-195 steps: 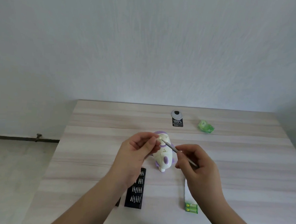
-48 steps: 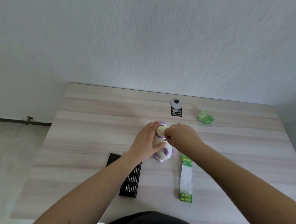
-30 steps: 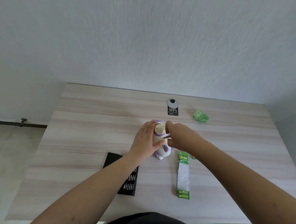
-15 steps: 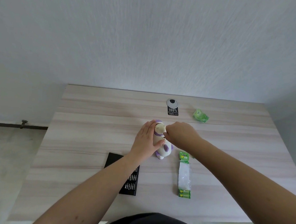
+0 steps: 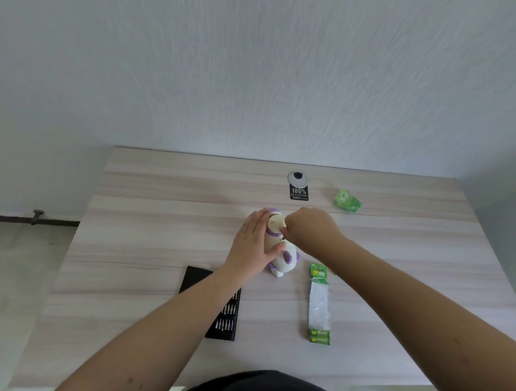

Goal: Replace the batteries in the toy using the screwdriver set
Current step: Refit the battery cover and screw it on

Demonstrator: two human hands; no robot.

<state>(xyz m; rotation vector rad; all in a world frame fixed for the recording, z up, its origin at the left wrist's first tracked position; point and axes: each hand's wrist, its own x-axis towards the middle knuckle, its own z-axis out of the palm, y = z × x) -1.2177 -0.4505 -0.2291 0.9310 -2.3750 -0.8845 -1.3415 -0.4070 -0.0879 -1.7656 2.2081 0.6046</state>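
Wood-grain table [image 5: 146, 249], pale. Left hand [image 5: 252, 244] grips the toy [image 5: 280, 256] from its 9 o'clock side, thumb curled onto the body. Right hand [image 5: 307, 229] fisted at the toy's 2 o'clock (whether it holds a tool, cannot tell). Toy white and purple, at table centre. Black screwdriver set [image 5: 225, 316] at the toy's 7 o'clock, part under the forearm. Battery pack [image 5: 319, 306] at 5 o'clock. Green wrapper [image 5: 346, 200] at 1 o'clock, well apart.
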